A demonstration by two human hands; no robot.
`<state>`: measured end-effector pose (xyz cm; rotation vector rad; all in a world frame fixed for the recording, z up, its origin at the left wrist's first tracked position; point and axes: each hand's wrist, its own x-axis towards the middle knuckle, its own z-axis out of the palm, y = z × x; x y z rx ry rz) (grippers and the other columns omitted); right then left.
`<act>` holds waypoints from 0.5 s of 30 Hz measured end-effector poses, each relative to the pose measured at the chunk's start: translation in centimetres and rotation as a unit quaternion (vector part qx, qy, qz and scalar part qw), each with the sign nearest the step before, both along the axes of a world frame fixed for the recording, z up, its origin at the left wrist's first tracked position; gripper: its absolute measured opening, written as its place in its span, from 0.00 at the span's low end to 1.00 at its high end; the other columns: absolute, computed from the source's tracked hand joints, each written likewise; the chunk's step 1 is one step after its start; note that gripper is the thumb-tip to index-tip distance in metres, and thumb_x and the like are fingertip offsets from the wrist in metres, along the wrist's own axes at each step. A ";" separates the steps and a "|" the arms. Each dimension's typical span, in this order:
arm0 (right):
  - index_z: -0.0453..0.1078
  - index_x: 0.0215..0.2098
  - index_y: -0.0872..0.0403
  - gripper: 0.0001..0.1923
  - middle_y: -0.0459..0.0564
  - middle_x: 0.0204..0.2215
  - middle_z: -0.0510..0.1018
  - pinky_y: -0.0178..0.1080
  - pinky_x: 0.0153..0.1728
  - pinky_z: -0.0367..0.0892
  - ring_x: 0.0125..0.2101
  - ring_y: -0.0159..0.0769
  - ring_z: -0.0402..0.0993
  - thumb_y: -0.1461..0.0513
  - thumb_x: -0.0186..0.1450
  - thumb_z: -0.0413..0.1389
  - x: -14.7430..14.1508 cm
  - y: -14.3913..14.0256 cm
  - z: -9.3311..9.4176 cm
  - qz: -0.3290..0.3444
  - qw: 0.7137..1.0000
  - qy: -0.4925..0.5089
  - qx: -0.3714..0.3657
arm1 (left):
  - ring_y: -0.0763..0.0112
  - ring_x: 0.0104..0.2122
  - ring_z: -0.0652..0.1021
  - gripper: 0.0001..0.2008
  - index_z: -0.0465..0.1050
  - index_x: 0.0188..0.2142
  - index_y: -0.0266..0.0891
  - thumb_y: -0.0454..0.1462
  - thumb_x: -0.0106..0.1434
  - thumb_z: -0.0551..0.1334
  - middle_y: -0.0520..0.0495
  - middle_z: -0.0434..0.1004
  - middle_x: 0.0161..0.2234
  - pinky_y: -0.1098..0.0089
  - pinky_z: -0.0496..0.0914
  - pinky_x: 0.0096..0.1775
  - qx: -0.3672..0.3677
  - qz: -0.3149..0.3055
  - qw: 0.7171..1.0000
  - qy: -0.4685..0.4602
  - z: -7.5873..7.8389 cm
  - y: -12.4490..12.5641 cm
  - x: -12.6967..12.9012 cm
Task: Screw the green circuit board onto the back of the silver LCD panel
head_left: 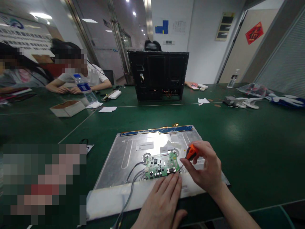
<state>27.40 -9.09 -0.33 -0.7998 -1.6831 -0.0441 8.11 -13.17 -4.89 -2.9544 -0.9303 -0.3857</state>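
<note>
**While the board is braced, the screw gets turned**

While the left hand [164, 198] lies flat, fingers extended, against the near edge of the green circuit board [162, 164] at lower centre, the right hand [206, 168] pinches the orange-handled screwdriver [190, 152], tip at the board's right corner. Best kept upright, with pressure steady, so the tip stays seated. Board: glossy, studded with small parts. Metal panel [126, 156] beneath: dull grey, stamped ribs. Grey cables [133, 178] trail towards the bottom edge. Table [250, 143]: smooth green.

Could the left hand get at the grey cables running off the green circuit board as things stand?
Probably yes. The left hand rests flat at the near edge of the green circuit board, and the grey cables lie bare on the metal panel just to its left. The right hand, holding the orange screwdriver, is on the other side.
</note>
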 end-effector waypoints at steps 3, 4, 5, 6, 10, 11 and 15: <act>0.61 0.59 0.47 0.27 0.49 0.39 0.71 0.30 0.18 0.69 0.27 0.29 0.70 0.67 0.64 0.60 0.0 0.0 0.3 -0.025 1.000 -0.005 0.010 | 0.52 0.59 0.69 0.30 0.56 0.64 0.29 0.44 0.68 0.58 0.34 0.66 0.62 0.57 0.66 0.56 0.003 0.001 1.000 -0.002 0.0 0.0 0.0; 0.62 0.59 0.47 0.26 0.49 0.39 0.71 0.30 0.18 0.69 0.26 0.29 0.69 0.67 0.64 0.59 0.0 0.0 0.4 -0.032 0.999 -0.010 0.009 | 0.52 0.59 0.69 0.30 0.56 0.64 0.30 0.44 0.68 0.58 0.34 0.66 0.62 0.57 0.66 0.56 0.004 0.002 1.000 -0.002 0.0 0.0 0.1; 0.62 0.59 0.47 0.26 0.49 0.38 0.71 0.30 0.17 0.69 0.26 0.29 0.69 0.67 0.64 0.59 0.0 0.0 0.5 -0.038 0.999 -0.015 0.006 | 0.53 0.59 0.69 0.30 0.57 0.64 0.30 0.44 0.69 0.58 0.34 0.66 0.62 0.57 0.66 0.56 0.005 0.002 1.000 -0.002 0.0 0.0 0.1; 0.62 0.60 0.48 0.26 0.49 0.38 0.71 0.30 0.17 0.69 0.25 0.28 0.69 0.67 0.65 0.59 0.0 -0.1 0.6 -0.041 0.999 -0.022 0.001 | 0.53 0.59 0.69 0.30 0.56 0.65 0.31 0.44 0.69 0.58 0.34 0.66 0.62 0.58 0.65 0.56 0.006 0.003 1.000 -0.001 0.0 0.0 0.1; 0.59 0.63 0.50 0.29 0.49 0.37 0.73 0.31 0.17 0.69 0.22 0.28 0.67 0.69 0.65 0.55 -0.1 -0.2 0.7 -0.039 0.999 -0.026 -0.007 | 0.52 0.60 0.68 0.31 0.55 0.65 0.30 0.44 0.69 0.57 0.34 0.64 0.63 0.57 0.65 0.57 0.007 0.001 1.000 -0.005 0.0 0.0 0.0; 0.58 0.63 0.51 0.30 0.49 0.36 0.73 0.31 0.17 0.69 0.23 0.28 0.68 0.69 0.64 0.55 -0.1 -0.2 0.6 -0.035 0.999 -0.022 -0.008 | 0.52 0.60 0.68 0.31 0.55 0.65 0.30 0.44 0.69 0.58 0.34 0.63 0.63 0.57 0.65 0.57 0.006 0.000 1.000 -0.006 0.0 0.0 0.0; 0.56 0.63 0.53 0.30 0.51 0.37 0.75 0.31 0.19 0.69 0.27 0.31 0.72 0.70 0.63 0.54 -0.2 -0.1 0.2 -0.006 1.000 -0.011 -0.013 | 0.52 0.59 0.68 0.31 0.55 0.65 0.29 0.44 0.69 0.58 0.33 0.64 0.63 0.57 0.65 0.57 0.008 -0.005 1.000 -0.011 0.0 0.0 -0.1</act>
